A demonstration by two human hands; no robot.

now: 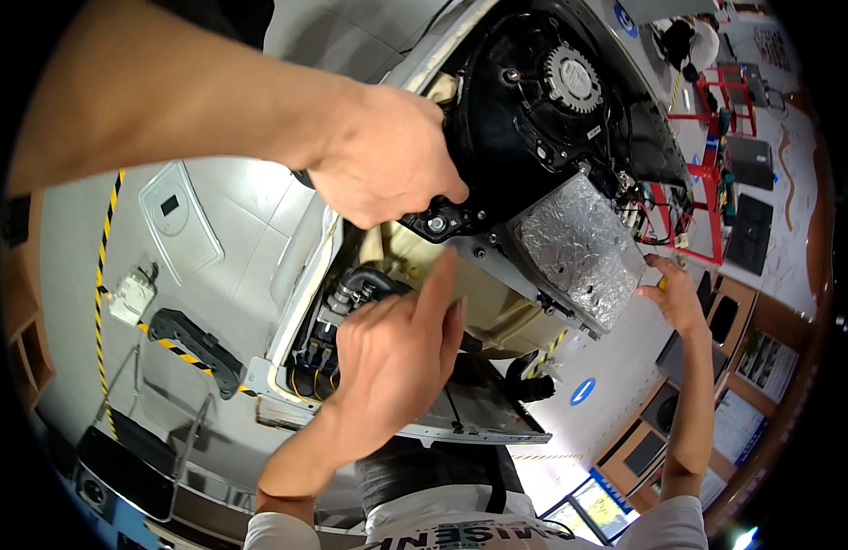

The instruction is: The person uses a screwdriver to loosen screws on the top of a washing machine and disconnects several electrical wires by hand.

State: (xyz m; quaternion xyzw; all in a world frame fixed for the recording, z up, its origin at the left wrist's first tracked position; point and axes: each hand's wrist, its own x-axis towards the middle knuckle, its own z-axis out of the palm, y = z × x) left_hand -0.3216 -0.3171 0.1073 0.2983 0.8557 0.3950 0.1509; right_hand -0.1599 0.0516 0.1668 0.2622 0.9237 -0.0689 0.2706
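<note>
Over grey floor (245, 197), left hand (380, 353) points toward bracket (433, 225), right hand (678, 301) curls beside foil (580, 240), grips unclear.

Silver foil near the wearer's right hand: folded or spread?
Spread. The silver foil shows as one broad, crinkled surface, not a bundle, with the right hand at its edge.

We count three hands in view: the left hand (378, 367), the right hand (676, 298) and a co-worker's hand (387, 156). We also find one foil pad (580, 243), one toothed disc (573, 80), one pale floor panel (181, 238), one chair (135, 481) and two round blue signs (583, 392).
</note>
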